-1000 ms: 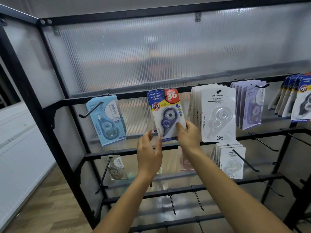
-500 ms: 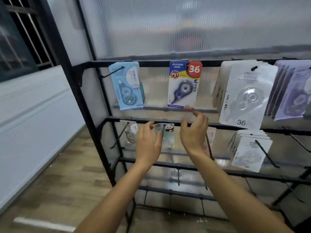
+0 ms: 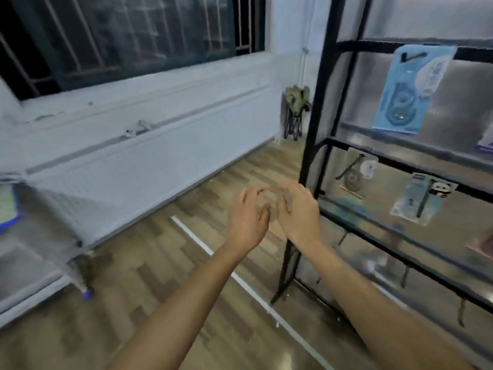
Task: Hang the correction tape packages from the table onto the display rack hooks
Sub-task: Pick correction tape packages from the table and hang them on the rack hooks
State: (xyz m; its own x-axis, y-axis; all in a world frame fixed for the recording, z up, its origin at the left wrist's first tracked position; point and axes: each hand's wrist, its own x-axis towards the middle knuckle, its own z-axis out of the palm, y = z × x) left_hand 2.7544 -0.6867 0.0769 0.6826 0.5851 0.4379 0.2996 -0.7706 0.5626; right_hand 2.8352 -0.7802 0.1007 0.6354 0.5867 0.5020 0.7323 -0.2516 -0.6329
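The picture is blurred by motion. My left hand (image 3: 248, 217) and my right hand (image 3: 298, 209) hover close together over the floor, left of the black display rack (image 3: 310, 145). Both hold nothing, with fingers loosely curled. On the rack's top rail hangs a light blue correction tape package (image 3: 410, 89). On the rail below hang a clear package (image 3: 356, 172) and a panda-print package (image 3: 424, 198). A table (image 3: 40, 236) with a grey cover shows at the far left.
A white wall with a barred window (image 3: 120, 36) runs along the left. The floor is wood with a white line (image 3: 213, 255) across it. A small folded stool (image 3: 294, 113) stands in the corner behind the rack. Bare hooks stick out of the lower rails.
The blue "36" package now hangs on its hook and both hands have let go of it. My view has swung left, away from the rack and towards the table, and my hands came down together.
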